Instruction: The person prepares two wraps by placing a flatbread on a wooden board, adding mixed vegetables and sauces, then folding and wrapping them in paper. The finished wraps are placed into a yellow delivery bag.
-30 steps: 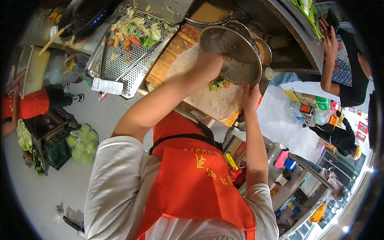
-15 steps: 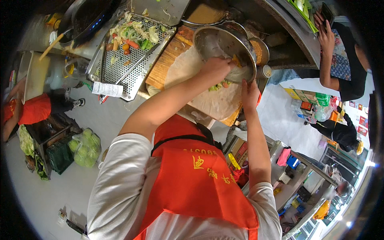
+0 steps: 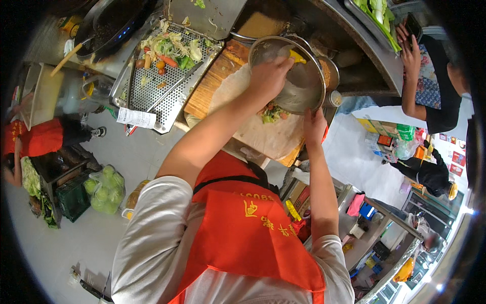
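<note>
A metal mixing bowl [image 3: 304, 91] is tilted over the wooden cutting board [image 3: 203, 96], its opening facing me. My right hand [image 3: 315, 125] grips its near rim from below. Over the bowl's far left part, my left hand [image 3: 272, 77] pinches a flat yellow tool [image 3: 297, 57]; its exact kind is unclear. Beneath the bowl, a large thin round flatbread [image 3: 243, 124] covers much of the board. Chopped vegetable filling [image 3: 273, 113] lies on the flatbread, partly hidden by the bowl.
A perforated metal tray [image 3: 169, 96] at left holds vegetables, tongs and a paper slip [image 3: 136, 117]. A wok [image 3: 109, 28] stands at far left. Beyond the bowl are containers of crumbs [image 3: 260, 24] and a small jar [image 3: 334, 98]. Other people are at both sides.
My left hand has moved up and slightly left inside the bowl, bringing the yellow tool toward the far rim. The bowl has shifted slightly, and more filling shows on the flatbread.
</note>
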`<state>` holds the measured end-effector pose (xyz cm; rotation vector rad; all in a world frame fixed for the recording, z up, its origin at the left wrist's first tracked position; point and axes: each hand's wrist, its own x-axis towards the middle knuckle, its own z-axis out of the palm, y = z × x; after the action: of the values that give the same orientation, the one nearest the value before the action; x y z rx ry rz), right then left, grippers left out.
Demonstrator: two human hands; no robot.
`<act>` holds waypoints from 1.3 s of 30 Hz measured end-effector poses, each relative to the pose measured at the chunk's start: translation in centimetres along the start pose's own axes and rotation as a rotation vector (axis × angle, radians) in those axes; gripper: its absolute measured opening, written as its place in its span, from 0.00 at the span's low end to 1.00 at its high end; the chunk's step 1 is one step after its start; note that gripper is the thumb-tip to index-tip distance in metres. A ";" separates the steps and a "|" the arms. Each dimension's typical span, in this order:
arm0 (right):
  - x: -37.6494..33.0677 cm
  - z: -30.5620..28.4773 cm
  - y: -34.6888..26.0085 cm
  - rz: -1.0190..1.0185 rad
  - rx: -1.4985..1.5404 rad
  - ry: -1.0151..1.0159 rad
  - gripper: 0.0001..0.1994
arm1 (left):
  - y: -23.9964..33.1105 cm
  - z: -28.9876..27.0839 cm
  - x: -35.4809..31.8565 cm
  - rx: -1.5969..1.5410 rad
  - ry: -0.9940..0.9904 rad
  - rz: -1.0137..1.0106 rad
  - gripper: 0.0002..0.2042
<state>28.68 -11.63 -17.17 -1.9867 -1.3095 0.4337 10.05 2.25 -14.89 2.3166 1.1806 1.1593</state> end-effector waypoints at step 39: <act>-2.4 1.6 -1.5 -0.228 -0.207 0.052 0.17 | -1.4 -0.1 -3.6 0.378 -0.888 -0.131 0.08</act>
<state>25.73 -12.84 -17.44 -1.9675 -1.5793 0.1417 8.03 0.26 -17.56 2.4929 1.1939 -0.2009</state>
